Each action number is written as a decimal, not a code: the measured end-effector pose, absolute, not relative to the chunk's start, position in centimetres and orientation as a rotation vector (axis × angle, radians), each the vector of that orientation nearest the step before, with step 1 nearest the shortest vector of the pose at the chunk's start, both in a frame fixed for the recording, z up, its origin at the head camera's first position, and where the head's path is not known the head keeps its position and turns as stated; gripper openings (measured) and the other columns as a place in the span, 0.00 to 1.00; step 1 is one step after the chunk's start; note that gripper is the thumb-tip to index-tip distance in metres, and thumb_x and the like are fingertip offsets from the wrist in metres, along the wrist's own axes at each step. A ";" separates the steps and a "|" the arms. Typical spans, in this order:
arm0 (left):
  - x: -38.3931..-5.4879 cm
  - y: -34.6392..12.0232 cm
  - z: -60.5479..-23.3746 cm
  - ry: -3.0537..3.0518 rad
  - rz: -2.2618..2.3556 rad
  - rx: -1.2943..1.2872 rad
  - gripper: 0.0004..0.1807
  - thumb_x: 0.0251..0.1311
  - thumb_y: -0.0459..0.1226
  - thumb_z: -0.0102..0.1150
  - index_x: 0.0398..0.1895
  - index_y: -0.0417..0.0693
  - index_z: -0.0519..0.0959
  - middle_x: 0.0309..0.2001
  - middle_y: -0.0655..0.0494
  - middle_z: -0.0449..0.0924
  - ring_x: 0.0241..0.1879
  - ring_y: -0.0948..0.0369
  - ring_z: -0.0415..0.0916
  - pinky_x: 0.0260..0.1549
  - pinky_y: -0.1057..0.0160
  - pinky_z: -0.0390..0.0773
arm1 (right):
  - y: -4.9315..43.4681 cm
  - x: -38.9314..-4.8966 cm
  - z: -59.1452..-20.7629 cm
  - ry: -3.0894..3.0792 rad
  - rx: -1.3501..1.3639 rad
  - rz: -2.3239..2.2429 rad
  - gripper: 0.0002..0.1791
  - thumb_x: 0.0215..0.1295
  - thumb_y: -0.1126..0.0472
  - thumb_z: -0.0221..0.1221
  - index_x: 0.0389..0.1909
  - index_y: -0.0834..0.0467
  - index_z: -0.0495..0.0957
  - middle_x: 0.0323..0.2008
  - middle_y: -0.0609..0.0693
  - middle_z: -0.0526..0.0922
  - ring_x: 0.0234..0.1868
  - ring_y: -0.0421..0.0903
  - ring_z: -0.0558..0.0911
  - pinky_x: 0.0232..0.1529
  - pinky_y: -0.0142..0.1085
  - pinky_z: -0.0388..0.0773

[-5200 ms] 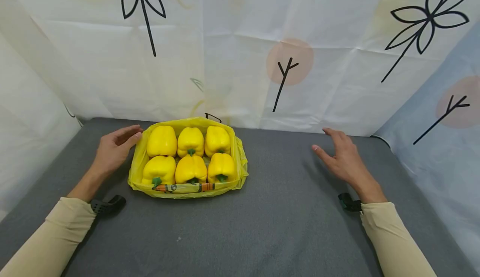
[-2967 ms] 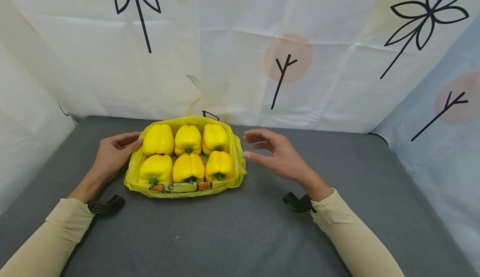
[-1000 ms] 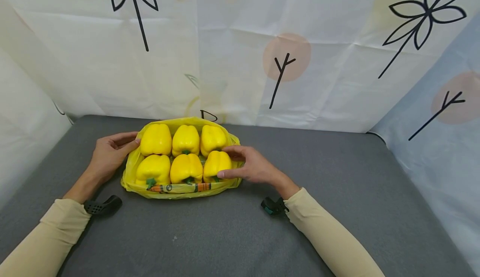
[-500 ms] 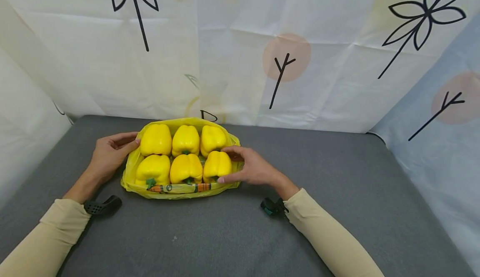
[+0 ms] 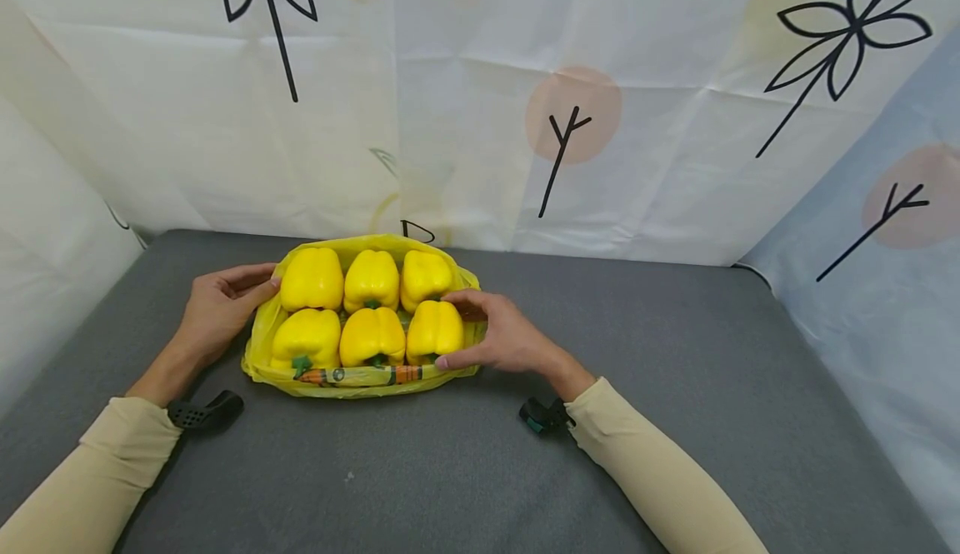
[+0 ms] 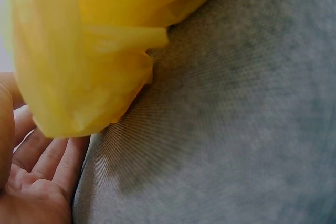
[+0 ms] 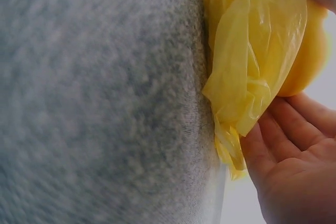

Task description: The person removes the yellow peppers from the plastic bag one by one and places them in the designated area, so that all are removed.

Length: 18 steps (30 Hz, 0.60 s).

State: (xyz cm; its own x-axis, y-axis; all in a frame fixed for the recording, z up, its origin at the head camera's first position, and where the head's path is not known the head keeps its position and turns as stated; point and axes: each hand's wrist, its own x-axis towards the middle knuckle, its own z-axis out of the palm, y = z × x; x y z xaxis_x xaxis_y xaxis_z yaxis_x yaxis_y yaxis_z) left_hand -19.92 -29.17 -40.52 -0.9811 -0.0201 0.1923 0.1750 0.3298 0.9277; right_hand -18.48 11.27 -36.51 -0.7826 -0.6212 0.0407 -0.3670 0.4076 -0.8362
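Several yellow bell peppers (image 5: 372, 336) sit in two rows inside a crinkled yellow plastic bag (image 5: 362, 390), spread like a tray. My left hand (image 5: 218, 311) rests against the bag's left side, its thumb by the rim; the left wrist view shows fairly straight fingers (image 6: 51, 157) partly behind the plastic. At the other end my right hand (image 5: 507, 336) holds the front-right bell pepper (image 5: 435, 327), with fingers behind it and thumb at its lower front. In the right wrist view, fingers (image 7: 285, 124) touch the pepper (image 7: 304, 56) past the bag's edge.
The bag stands on a grey cloth-covered table (image 5: 420, 471), left of the middle and near the back edge. A pale patterned curtain (image 5: 465, 146) hangs behind. Black straps with small devices (image 5: 207, 411) are on both wrists.
My right hand has come in from the far right to the front-right bell pepper. Over the last second its thumb has slid slightly down. The left hand stays at the bag's side.
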 end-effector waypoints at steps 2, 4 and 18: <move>-19.9 -29.2 -40.5 -2.418 -1.718 -0.145 0.25 0.71 0.36 0.61 0.64 0.27 0.74 0.43 0.79 0.81 0.44 0.78 0.80 0.41 0.79 0.79 | 11.2 -18.5 -36.5 2.390 -0.856 -1.338 0.41 0.52 0.58 0.77 0.68 0.59 0.71 0.62 0.51 0.77 0.62 0.47 0.77 0.65 0.43 0.73; -19.9 -29.2 -40.6 -2.418 -1.711 -0.147 0.25 0.71 0.36 0.62 0.64 0.28 0.74 0.43 0.79 0.81 0.44 0.78 0.79 0.41 0.80 0.79 | 11.2 -18.4 -36.5 2.391 -0.847 -1.360 0.41 0.52 0.58 0.78 0.67 0.58 0.72 0.62 0.50 0.77 0.62 0.46 0.77 0.65 0.43 0.73; -19.9 -29.1 -40.5 -2.415 -1.701 -0.159 0.24 0.71 0.36 0.61 0.64 0.29 0.74 0.43 0.79 0.81 0.43 0.79 0.79 0.41 0.80 0.79 | 11.4 -18.2 -35.6 2.385 -0.880 -1.499 0.41 0.52 0.62 0.77 0.68 0.58 0.72 0.63 0.51 0.76 0.63 0.49 0.76 0.66 0.47 0.72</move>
